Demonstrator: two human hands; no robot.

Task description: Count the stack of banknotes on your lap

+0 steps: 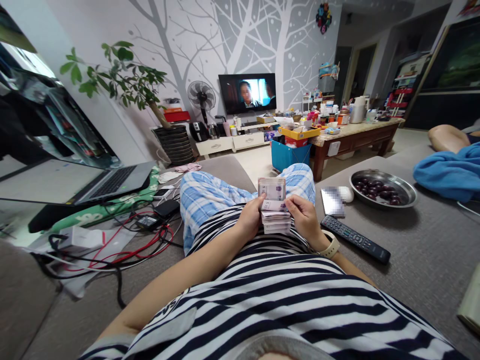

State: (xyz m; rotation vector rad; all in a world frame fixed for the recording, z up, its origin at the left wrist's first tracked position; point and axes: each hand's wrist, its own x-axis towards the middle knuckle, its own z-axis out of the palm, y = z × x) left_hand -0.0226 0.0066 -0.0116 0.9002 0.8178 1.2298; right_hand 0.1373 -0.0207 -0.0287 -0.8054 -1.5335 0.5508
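Remote [355,239], bowl [409,196] right of banknotes [274,205]; laptop [110,183] left.

The banknotes [275,206] are pale lilac-pink with dark purple print. Nearer than the banknotes, the shirt [270,280] runs in navy and white stripes; past them, the trousers [204,195] are light blue and white plaid. Right of the banknotes come a cream watch strap [330,246], a black remote control [356,240], a white mouse [345,194], a silver bowl [409,192] with dark maroon fruit [378,190], and a bright blue cloth [450,170]. Left of the banknotes are red, black and white cables [123,257], a silver-grey laptop [137,175] with black keys, and green fabric [75,217] patterned in white. Far beyond the banknotes, the bin [290,158] is blue, the tray [299,133] yellow, and the wall [279,55] shows grey trees on white, then white on grey.
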